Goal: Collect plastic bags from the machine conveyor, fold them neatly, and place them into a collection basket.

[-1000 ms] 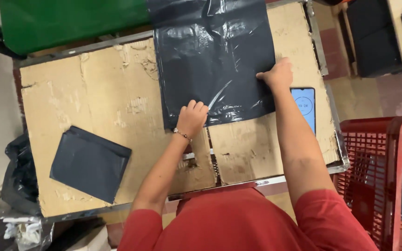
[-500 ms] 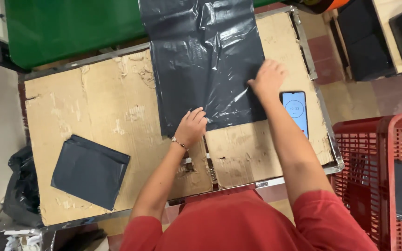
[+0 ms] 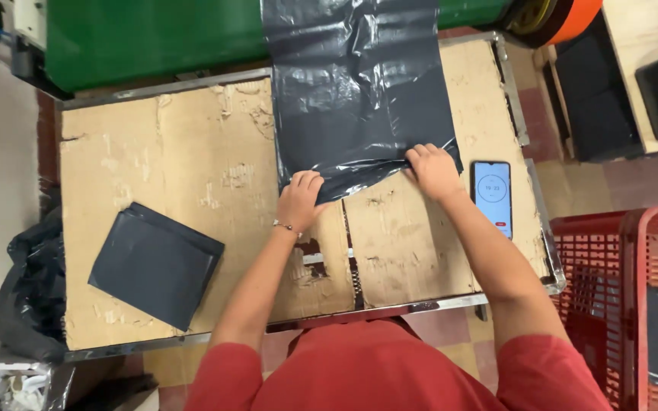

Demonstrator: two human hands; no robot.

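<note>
fingers of the left hand [image 3: 298, 199] are curled over the near left corner of the black plastic sheet [image 3: 359, 91], pinching its edge against the cardboard-topped table [image 3: 161, 167], while the right hand [image 3: 433, 170] grips the near right corner of the same sheet with its fingertips tucked under the lifted edge. both hands are closed on the sheet, neither lies flat. the sheet is spread glossy and wrinkled from the hands to the far edge of the table and runs out of view at the top. to do this well, i judge the two corners should rise level with each other, the hands pulling lightly apart so the edge stays taut and the wrinkles do not bunch. just right of the sheet, beside the right hand, a phone [image 3: 492, 194] lies face up with its screen lit. well left of the sheet and nearer the person, a folded dark bag [image 3: 154, 262] rests flat. right of the table stands a red plastic basket [image 3: 634, 289].
</note>
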